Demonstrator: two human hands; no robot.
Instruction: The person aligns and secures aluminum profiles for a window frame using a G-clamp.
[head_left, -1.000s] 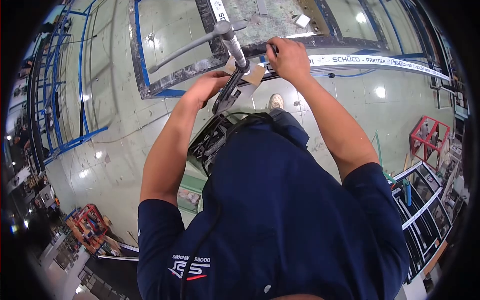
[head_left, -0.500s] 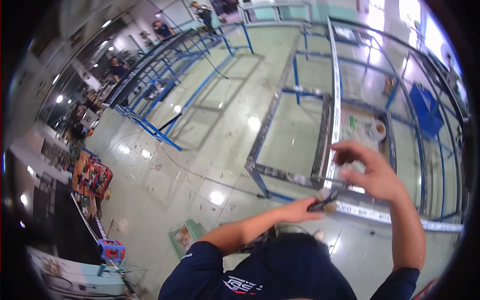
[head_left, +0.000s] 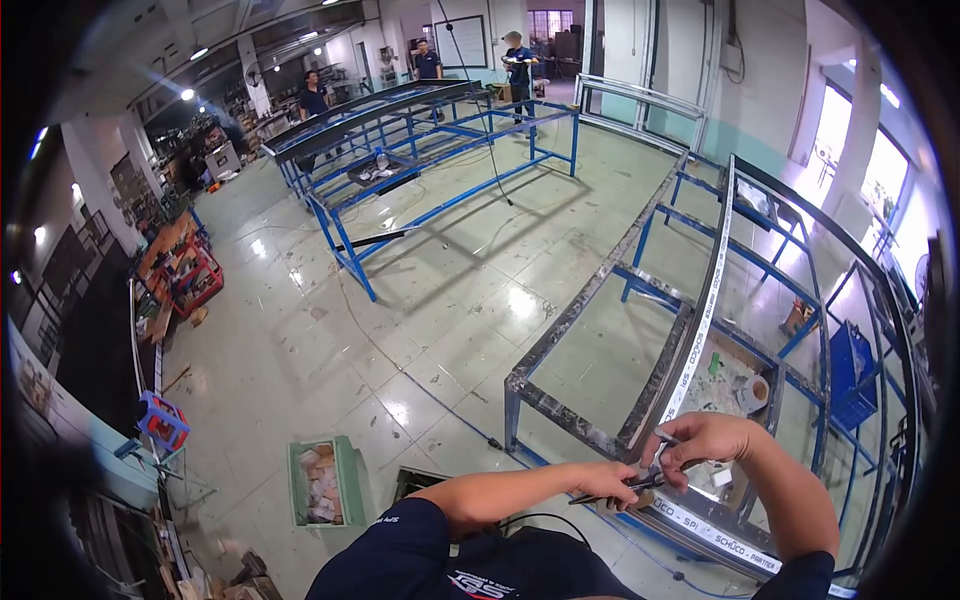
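Observation:
My left hand (head_left: 608, 481) is closed on a slim dark hand tool (head_left: 592, 498), its far end reaching the corner of a frame wrapped in printed white tape. Just to the right, my right hand (head_left: 708, 443) has thumb and fingers curled together around a small silvery piece, whose kind I cannot tell. Both hands meet above the corner of the long taped frame (head_left: 690, 362). The frame rests on a blue-legged work stand with a scuffed dark top bar (head_left: 565, 412).
Beside the frame, a tray-like shelf holds a tape roll (head_left: 750, 392). A blue crate (head_left: 852, 370) stands at the right. Left of me on the floor is a green bin (head_left: 350, 482) with scraps. Another blue stand (head_left: 440, 218) and several people are farther back.
My right hand has come down from above with fingers apart and closed near the left hand's tool. The view has tilted up, showing more of the room.

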